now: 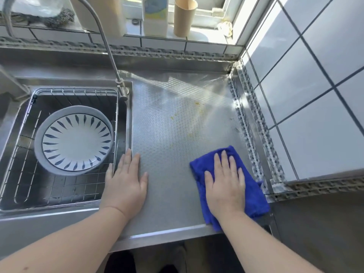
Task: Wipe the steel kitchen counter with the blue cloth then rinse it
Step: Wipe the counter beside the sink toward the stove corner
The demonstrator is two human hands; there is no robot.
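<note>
Right hand (225, 186) flat, fingers straight, pressing crumpled blue cloth (254, 194) onto near right of embossed steel surface (173, 134). Left hand (126, 180) flat, released, beside sink (11, 123). Patterned round plate (75, 140) in wire basket (78, 90); yellow specks (197, 103) farther off.

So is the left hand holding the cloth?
No, the left hand lies flat on the bare counter; the right hand presses the cloth.
</note>
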